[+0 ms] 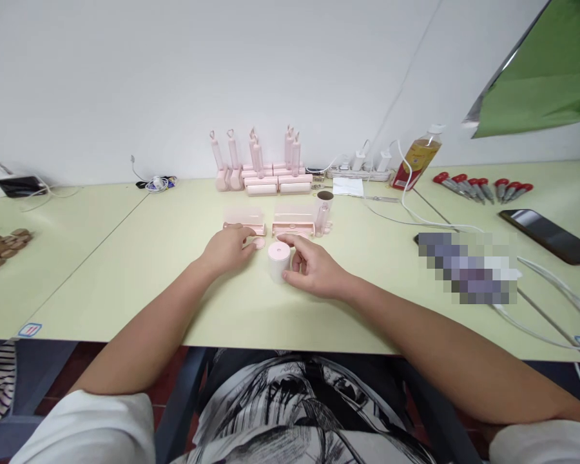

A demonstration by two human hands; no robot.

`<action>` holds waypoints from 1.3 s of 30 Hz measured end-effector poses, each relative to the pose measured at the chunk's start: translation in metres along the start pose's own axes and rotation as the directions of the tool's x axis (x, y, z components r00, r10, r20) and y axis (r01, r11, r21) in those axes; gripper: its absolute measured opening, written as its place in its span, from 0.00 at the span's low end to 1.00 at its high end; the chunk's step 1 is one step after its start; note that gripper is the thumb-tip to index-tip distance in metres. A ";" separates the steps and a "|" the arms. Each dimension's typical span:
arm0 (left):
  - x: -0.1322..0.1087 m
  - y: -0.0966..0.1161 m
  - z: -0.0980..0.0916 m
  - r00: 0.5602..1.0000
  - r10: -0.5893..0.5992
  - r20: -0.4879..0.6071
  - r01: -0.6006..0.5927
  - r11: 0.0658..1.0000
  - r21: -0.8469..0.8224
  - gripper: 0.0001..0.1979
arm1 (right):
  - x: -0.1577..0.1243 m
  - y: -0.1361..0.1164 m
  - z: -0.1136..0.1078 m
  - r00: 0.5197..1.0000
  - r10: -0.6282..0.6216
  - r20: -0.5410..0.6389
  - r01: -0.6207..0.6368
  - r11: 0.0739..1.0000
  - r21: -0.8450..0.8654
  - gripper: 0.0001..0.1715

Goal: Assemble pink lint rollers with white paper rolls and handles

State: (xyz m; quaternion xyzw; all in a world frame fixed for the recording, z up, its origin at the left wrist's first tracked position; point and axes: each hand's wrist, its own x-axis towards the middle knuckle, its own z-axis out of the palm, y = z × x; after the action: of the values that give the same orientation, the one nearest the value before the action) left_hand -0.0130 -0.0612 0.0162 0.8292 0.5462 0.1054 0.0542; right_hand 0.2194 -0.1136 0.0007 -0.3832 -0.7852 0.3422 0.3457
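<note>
A white lint roller refill point(280, 269) stands upright on the table with a pink round end cap point(279, 250) on top. My right hand point(316, 267) grips it from the right, thumb low on its side and index finger by the top edge. Just left of it, a loose pink end cap point(259, 243) lies between the thumb and forefinger of my left hand point(227, 250). Those fingers partly hide an opened pink lint roller case point(260, 229). Behind the refill rests another opened pink case point(294, 227) with its clear cover raised.
Several assembled pink lint rollers point(261, 185) stand by the wall. A cardboard-cored roll point(325, 198) and a clear handle point(322, 219) are right of the cases. Further right are a drink bottle point(418, 158), cables, red-handled screwdrivers point(476, 188) and a phone point(548, 235).
</note>
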 end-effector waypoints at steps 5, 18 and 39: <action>0.001 -0.001 0.012 0.995 0.091 0.031 -0.092 0.995 0.033 0.15 | -0.002 -0.003 -0.004 0.994 -0.048 -0.093 0.049 0.999 0.009 0.37; -0.004 0.011 0.002 0.974 0.226 -0.031 -0.227 0.954 -0.197 0.10 | -0.002 -0.004 0.000 0.986 -0.003 -0.165 0.013 0.998 0.059 0.25; -0.001 0.016 0.009 0.970 0.120 0.210 0.209 0.022 -0.978 0.22 | 0.004 0.003 -0.001 0.903 0.124 -0.412 0.034 0.934 0.355 0.31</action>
State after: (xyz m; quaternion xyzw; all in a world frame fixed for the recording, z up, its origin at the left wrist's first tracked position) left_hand 0.0027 -0.0684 0.0106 0.5421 0.3311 0.3566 0.6850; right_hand 0.2192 -0.1090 0.0000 -0.3987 -0.6064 0.3935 0.5643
